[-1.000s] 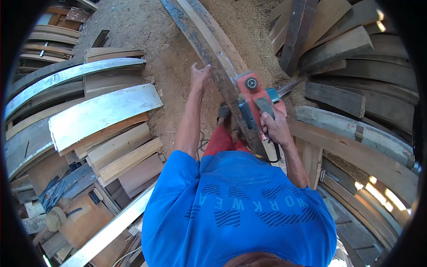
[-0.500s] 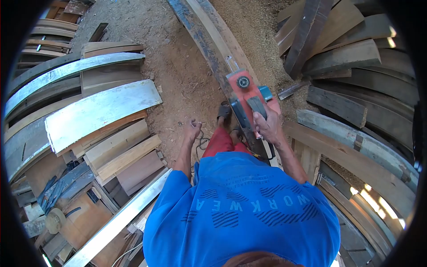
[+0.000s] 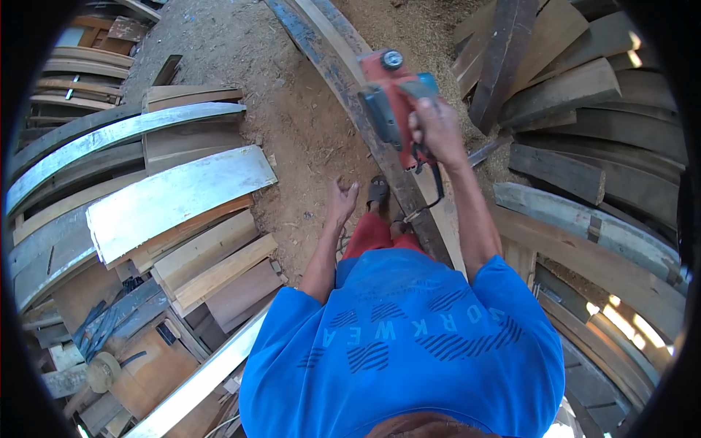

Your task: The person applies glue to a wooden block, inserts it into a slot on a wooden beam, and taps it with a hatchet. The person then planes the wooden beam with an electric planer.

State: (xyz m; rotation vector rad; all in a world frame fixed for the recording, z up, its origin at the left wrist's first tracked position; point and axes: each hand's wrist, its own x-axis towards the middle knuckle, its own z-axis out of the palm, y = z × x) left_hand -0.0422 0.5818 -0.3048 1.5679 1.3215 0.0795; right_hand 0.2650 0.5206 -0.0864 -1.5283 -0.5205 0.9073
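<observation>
My right hand (image 3: 437, 130) is wrapped round the handle of a red electric planer (image 3: 391, 102). The planer, slightly blurred, is over a long wooden board (image 3: 332, 45) that lies along a worn dark beam with blue paint (image 3: 321, 64). Its black cord (image 3: 439, 184) hangs from the rear end toward my body. Lower and to the left, my left hand (image 3: 342, 198) hovers over the dirt floor, holding nothing, with its thumb and fingers apart. The planer hides the part of the board beneath it.
Stacked planks (image 3: 219, 244) and a pale, sunlit sheet (image 3: 179, 197) are at the left. More boards (image 3: 562, 95) lean and lie at the right, near a dark upright beam (image 3: 505, 62). A sandal (image 3: 377, 191) shows beside the workpiece.
The planer has moved forward along the board with my right hand, its cord now showing more. My left hand dropped back from near the beam, then shifted a little forward and right.
</observation>
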